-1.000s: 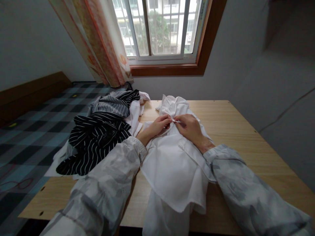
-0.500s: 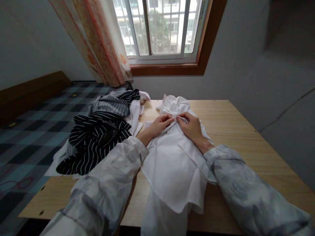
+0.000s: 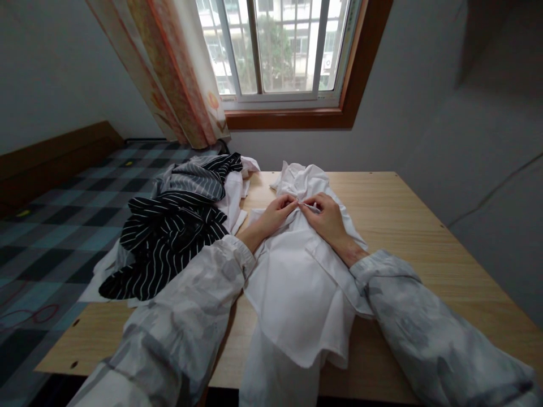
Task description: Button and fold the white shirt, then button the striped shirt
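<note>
Head view shows left hand (image 3: 275, 213) and right hand (image 3: 328, 217) pinching the shirt (image 3: 297, 282) front on the desk (image 3: 403, 215), now slightly nearer its collar.

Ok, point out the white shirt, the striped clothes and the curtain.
white shirt (image 3: 297, 282): head view, on its flat front panel.
striped clothes (image 3: 169, 237): head view, on the dark heap's middle.
curtain (image 3: 182, 85): head view, on its middle folds.

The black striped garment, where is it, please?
The black striped garment lies on the table's left edge in the head view, left of the white shirt.
</note>
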Tool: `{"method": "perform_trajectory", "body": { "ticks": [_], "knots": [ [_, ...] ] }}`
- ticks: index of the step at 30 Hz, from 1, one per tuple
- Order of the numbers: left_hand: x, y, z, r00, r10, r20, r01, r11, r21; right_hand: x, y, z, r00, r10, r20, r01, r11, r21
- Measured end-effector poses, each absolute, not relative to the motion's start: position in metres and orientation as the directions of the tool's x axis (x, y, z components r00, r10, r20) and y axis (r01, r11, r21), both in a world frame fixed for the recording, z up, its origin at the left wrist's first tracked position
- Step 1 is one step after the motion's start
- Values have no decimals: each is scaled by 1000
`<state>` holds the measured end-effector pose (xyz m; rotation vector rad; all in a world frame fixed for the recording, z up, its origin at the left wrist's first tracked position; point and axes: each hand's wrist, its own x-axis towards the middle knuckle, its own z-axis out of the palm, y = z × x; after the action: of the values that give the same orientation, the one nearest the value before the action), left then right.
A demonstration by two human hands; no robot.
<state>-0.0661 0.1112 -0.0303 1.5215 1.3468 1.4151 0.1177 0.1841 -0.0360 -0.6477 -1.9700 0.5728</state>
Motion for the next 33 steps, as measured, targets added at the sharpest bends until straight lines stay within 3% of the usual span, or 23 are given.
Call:
{"method": "perform_trajectory", "body": {
  "ticks": [6, 12, 19, 25, 33],
  "knots": [
    [-64, 109, -28, -174, 961, 217, 166, -188, 968, 118, 185, -38, -411, 686, 600, 205, 711, -672],
    [-60, 103, -23, -189, 978, 89, 10, -89, 996, 122, 192, -44, -458, 776, 433, 75, 520, -851],
    [-60, 102, -22, -136, 979, 150, 87, -139, 987, 124, 192, -42, -429, 782, 453, -78, 467, -881],
    [-63, 104, -25, -86, 984, 155, 212, -134, 968, 124, 186, -41, -470, 752, 462, -59, 495, -867],
    [-66, 108, -35, -91, 953, 288, 442, -220, 870, 119, 188, -44, -477, 713, 515, -46, 565, -824]
  ]
}}
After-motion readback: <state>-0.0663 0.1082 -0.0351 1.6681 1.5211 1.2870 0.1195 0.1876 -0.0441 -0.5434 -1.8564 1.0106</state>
